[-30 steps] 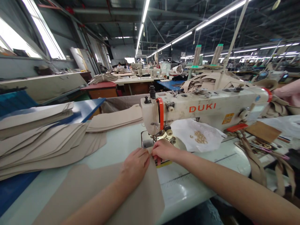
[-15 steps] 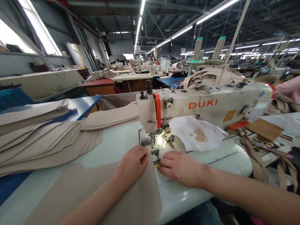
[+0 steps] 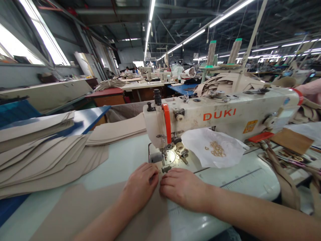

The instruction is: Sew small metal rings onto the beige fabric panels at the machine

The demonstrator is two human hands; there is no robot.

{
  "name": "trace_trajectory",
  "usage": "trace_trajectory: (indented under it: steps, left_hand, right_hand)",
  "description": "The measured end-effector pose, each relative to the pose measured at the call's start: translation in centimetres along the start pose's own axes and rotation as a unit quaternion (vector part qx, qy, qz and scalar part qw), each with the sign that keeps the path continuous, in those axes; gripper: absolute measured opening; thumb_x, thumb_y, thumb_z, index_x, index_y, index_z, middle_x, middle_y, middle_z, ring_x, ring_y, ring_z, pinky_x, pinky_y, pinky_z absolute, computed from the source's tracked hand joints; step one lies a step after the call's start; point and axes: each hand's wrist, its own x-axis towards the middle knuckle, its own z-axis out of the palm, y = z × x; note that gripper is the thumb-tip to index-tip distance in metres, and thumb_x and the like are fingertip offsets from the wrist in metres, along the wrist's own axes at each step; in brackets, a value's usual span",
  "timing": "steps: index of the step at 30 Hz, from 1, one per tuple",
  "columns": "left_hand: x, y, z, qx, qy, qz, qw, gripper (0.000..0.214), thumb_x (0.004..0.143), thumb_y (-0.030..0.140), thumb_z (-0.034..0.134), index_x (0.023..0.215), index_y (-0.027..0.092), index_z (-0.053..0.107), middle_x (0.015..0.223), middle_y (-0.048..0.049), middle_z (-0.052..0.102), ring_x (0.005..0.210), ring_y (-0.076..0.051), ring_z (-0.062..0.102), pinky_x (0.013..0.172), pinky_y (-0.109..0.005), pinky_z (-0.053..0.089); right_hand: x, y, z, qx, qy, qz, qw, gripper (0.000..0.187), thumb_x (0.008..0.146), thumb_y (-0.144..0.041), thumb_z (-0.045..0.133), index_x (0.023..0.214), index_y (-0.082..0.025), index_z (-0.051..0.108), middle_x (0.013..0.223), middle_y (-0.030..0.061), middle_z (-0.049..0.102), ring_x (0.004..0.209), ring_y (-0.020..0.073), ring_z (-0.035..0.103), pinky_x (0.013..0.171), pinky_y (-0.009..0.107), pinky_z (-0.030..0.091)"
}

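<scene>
A beige fabric panel [image 3: 100, 201] lies flat on the pale green table, its narrow top corner just in front of the needle area of a white sewing machine [image 3: 190, 115]. My left hand [image 3: 142, 179] is closed on the panel near its right edge, fingers curled. My right hand [image 3: 184, 189] is beside it, with its bent fingers closed at the same edge; the fingertips are hidden. Both hands are just short of the presser foot [image 3: 165, 154] and the round needle plate [image 3: 171, 157].
Stacked beige panels [image 3: 45, 157] lie at the left, with another stack [image 3: 117, 129] behind. A white sheet holding small gold rings [image 3: 217, 149] is under the machine arm. Scissors [image 3: 298, 162] and beige straps [image 3: 282, 180] are at the right. A person's pink sleeve [image 3: 312, 88] shows at the edge.
My right hand has moved left, from beside a yellow piece on the machine bed to the panel's edge, covering that piece. The panel has shifted slightly toward me in view.
</scene>
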Motion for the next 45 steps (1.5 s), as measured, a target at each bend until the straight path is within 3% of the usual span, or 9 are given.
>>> trace_trajectory:
  steps: [13,45]
  left_hand:
    - [-0.03,-0.19,0.48,0.005,0.066,0.074,0.995,0.019,0.087,0.012,0.042,0.074,0.018,0.055,0.073,-0.0018,0.063,0.070,-0.016,0.059,0.067,-0.027,0.050]
    - [-0.16,-0.13,0.58,0.027,0.051,0.079,0.995,0.020,0.090,0.014,0.041,0.075,0.018,0.054,0.073,-0.0018,0.061,0.070,-0.016,0.056,0.067,-0.029,0.048]
  right_hand:
    - [-0.05,-0.03,0.09,0.031,0.000,0.020,0.999,0.013,0.091,-0.020,0.050,0.084,-0.016,0.060,0.090,0.0030,0.066,0.088,0.0159,0.056,0.086,0.029,0.042]
    - [0.09,-0.08,-0.21,0.055,0.013,0.033,0.998,0.017,0.091,-0.020,0.048,0.085,-0.014,0.063,0.087,0.0053,0.065,0.085,0.0163,0.055,0.085,0.029,0.044]
